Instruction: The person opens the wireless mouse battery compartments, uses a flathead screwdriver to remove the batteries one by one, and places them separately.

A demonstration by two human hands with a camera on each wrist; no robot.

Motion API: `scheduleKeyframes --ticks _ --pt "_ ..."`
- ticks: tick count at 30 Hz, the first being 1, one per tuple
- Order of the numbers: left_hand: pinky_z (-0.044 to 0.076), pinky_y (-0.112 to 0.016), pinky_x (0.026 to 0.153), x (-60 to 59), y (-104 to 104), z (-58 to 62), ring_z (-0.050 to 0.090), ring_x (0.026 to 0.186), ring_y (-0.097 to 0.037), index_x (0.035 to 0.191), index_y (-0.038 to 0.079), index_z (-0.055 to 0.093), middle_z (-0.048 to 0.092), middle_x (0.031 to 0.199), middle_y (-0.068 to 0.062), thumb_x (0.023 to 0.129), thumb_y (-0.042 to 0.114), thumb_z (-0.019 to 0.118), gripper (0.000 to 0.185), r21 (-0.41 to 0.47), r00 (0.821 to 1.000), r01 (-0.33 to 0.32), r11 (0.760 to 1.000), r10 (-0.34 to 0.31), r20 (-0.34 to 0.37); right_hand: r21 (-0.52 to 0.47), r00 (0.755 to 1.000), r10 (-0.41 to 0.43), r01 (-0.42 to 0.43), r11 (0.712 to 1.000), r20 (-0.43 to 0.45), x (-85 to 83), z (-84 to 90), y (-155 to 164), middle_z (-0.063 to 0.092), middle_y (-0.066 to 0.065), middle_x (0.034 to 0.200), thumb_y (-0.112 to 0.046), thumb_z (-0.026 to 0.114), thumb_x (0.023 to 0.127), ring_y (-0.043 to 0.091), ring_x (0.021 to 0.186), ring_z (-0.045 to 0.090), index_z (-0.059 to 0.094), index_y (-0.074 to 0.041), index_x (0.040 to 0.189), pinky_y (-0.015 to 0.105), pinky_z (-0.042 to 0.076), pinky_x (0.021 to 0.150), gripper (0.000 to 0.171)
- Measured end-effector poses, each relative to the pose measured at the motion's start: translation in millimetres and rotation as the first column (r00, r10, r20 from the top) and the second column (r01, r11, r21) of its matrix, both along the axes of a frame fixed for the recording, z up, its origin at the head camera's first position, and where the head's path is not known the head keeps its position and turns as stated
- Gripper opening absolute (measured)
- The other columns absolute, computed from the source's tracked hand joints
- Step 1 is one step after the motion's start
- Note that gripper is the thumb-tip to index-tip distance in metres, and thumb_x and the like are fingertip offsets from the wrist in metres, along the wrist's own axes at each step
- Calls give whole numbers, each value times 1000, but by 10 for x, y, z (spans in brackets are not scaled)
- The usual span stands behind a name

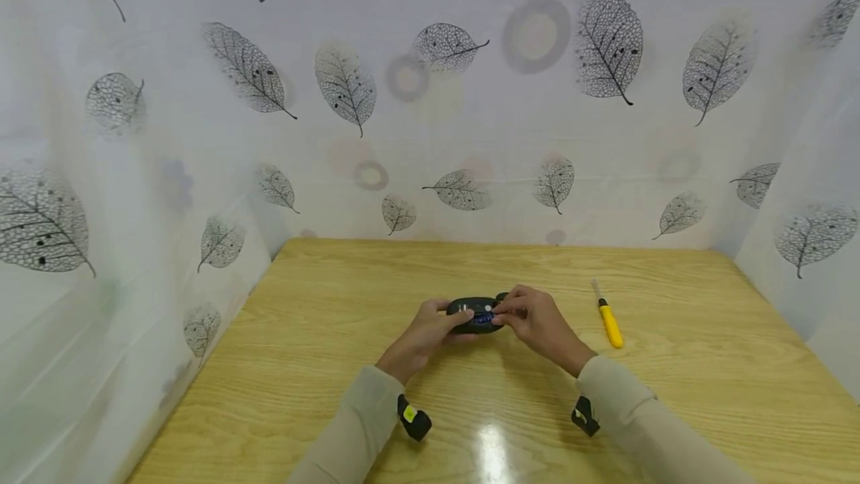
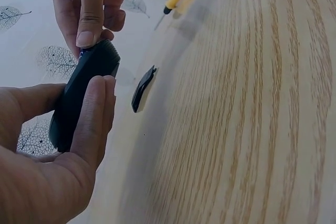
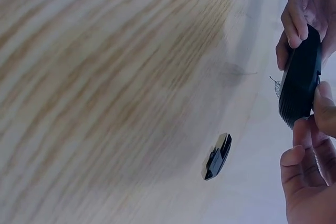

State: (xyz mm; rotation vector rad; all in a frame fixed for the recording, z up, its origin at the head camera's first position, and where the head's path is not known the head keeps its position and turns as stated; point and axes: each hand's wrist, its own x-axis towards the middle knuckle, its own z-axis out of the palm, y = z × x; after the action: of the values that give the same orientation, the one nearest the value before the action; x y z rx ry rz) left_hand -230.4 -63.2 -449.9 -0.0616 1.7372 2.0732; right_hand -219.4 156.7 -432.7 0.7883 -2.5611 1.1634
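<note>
Both hands are holding a dark oval device [image 1: 475, 315] just above the wooden table [image 1: 705, 394]. The left hand [image 1: 423, 334] is curling thumb and fingers around the device's left end, likely steadying it so its underside with blue parts is facing up. The right hand [image 1: 537, 323] is pinching the device's right end with its fingertips. A small black cover piece [image 2: 143, 87] is lying on the table just behind the device, and a yellow-handled screwdriver [image 1: 608, 320] is lying to the device's right, probably within reach.
</note>
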Motion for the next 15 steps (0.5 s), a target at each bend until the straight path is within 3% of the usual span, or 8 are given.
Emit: scheduleKeyframes --ticks 15 --pt "60 -35 87 16 13 15 71 102 -31 148 -13 33 53 133 -31 99 12 68 66 5 1000 5 1000 -5 -19 87 1000 17 -18 996 13 -24 89 18 65 3 91 -2 77 89 9 72 57 80 -4 94 25 54 61 6"
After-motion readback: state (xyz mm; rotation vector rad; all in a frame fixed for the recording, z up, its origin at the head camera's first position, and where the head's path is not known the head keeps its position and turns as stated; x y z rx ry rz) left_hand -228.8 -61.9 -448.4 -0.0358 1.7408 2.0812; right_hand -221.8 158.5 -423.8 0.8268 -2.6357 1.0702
